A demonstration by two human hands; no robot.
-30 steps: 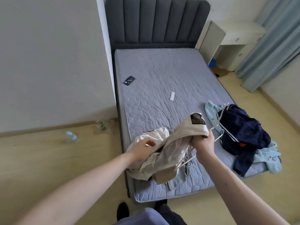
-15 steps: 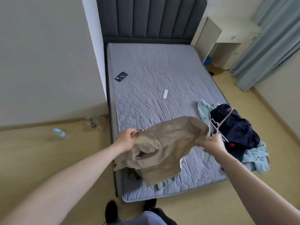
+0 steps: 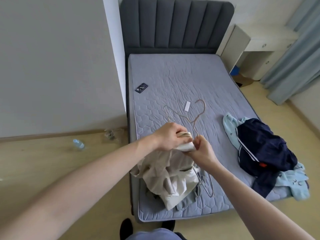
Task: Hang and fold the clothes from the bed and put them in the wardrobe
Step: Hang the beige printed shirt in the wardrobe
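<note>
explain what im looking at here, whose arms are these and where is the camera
The camera sits on a person's head, looking forward and down, so the two bare arms are their own. They stand at the foot of a bed with a bare mattress. The left hand grips a beige garment at its top, and the right hand pinches the garment and a wire hanger there. Another hanger hangs below. On the mattress lie a phone, a small white strip and a pile of navy and light blue clothes. A bottle lies on the floor.
</note>
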